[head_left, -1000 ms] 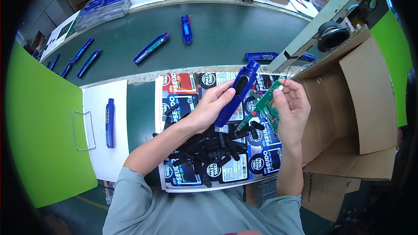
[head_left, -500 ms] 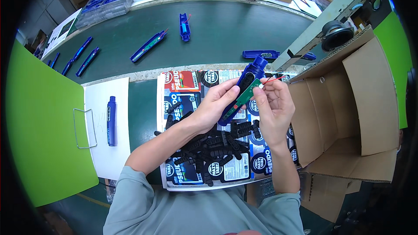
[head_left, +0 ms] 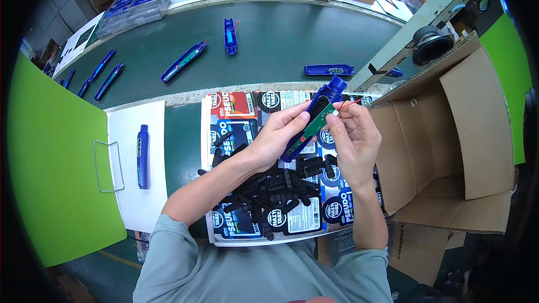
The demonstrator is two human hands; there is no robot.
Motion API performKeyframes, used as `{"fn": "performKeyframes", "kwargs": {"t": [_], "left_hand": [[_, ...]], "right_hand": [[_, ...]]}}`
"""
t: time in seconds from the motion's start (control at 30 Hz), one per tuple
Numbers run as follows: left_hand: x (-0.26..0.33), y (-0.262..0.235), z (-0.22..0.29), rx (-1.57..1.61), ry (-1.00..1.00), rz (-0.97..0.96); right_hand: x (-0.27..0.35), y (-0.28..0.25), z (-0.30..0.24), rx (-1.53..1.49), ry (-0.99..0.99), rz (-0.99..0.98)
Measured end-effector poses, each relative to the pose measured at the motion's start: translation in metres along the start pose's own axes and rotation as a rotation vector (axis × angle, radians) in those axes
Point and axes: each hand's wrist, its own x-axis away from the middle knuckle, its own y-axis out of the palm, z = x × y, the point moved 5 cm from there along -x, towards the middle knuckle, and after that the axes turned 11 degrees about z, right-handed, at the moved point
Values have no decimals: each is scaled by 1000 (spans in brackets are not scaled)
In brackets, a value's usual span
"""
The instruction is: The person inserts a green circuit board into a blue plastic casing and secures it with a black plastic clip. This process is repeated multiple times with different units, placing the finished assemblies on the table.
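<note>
My left hand (head_left: 276,136) is closed round a blue tubular plastic housing (head_left: 336,84), which is held tilted over the printed sheets. Along the housing's open face lies a narrow green circuit board (head_left: 318,124), with my left thumb next to it. My right hand (head_left: 356,143) pinches the board's upper end, by a small white connector (head_left: 336,113). Thin red wire (head_left: 351,102) sticks out above the right fingers. Below both hands is a loose pile of small black ribbed parts (head_left: 272,188). Whether the board is seated in the housing I cannot tell.
Several blue housings, some with boards (head_left: 184,63), lie on the green belt (head_left: 264,28) ahead. One blue housing (head_left: 144,157) rests on white paper at left, beside a green panel (head_left: 62,163). An open cardboard box (head_left: 426,146) and metal post (head_left: 415,28) stand at right.
The blue housings on the belt have shifted a little to the left. Both hands keep nearly the same place and grip, the board moving only slightly against the housing.
</note>
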Motion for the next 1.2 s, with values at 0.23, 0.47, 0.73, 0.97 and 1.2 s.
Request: {"fn": "performKeyframes", "kwargs": {"t": [0.23,0.47,0.73,0.97,1.2], "left_hand": [[-3,9,-4,66,-24,51],[-3,16,-9,41,39,80],[-5,19,-7,-302,215,100],[-16,3,-23,-374,192,105],[-51,-36,15,-557,298,239]], "right_hand": [[-4,-6,4,207,-98,8],[2,-6,-1,516,-356,210],[-6,-10,34,166,-88,246],[-9,-10,55,40,74,201],[-6,-28,63,330,31,79]]}}
